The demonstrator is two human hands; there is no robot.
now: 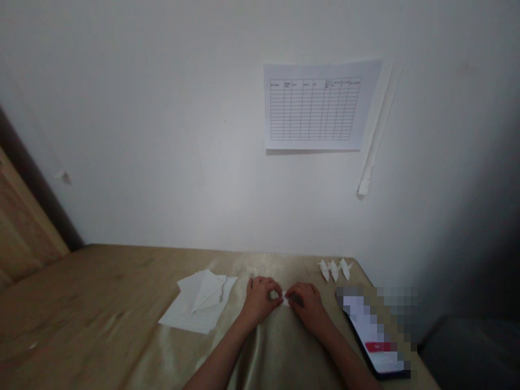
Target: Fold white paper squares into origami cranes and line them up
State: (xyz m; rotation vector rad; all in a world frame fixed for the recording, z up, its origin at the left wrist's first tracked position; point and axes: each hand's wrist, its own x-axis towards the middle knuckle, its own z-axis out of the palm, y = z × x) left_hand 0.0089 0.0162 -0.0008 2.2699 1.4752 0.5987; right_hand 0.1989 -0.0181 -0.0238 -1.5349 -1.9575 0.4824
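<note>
Between my two hands, near the middle of the table, is a small piece of white paper (285,298). My left hand (263,297) pinches its left side between thumb and fingers. On the other side, my right hand (305,303) pinches it the same way, the fingertips of both hands close together. The fingers cover most of the paper, so its folded shape cannot be made out. Three small folded white paper pieces (333,271) stand in a row beyond my right hand, near the table's back right corner.
Loose white sheets (190,309) lie overlapping on the cloth-covered table (81,314), left of my hands. A phone (374,336), partly pixelated, lies by the right edge. A printed table sheet (314,108) hangs on the wall behind. Wood (24,227) stands at far left.
</note>
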